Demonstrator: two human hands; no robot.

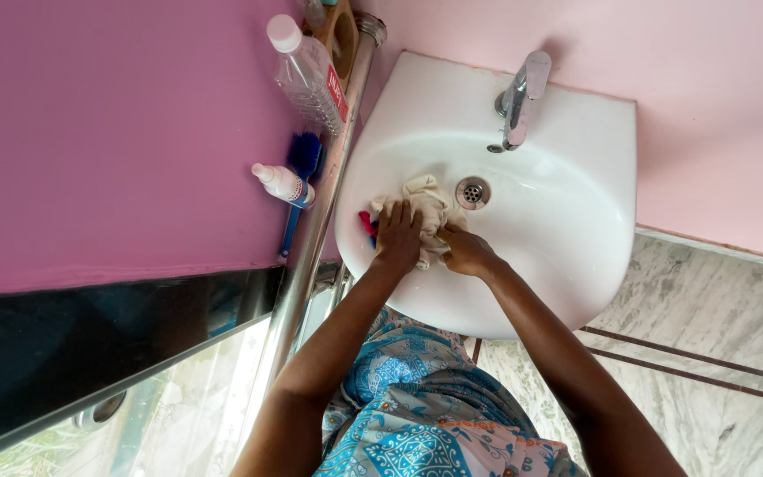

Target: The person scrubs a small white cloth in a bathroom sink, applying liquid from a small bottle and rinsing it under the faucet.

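Overhead, pink walls met a steel rail (311, 230) carrying a clear bottle (307, 75) and blue brush (302, 163), while in the white sink (567, 212) the left hand (397, 237) pressed flat-fingered and the right hand (467, 253) gripped a cream cloth (426, 208) beside the drain (472, 192).

Pink-walled washroom with a marble floor

Two pink walls (108, 132) meet at a corner, where a steel pipe (311, 238) runs along the join. A clear bottle (306, 71), a small white bottle (283, 184) and a blue brush (302, 168) sit beside the pipe. Below the pink, a dark glossy band (64, 344) edges a window (161, 424) letting in daylight. The floor (717, 327) is pale veined marble crossed by dark lines.
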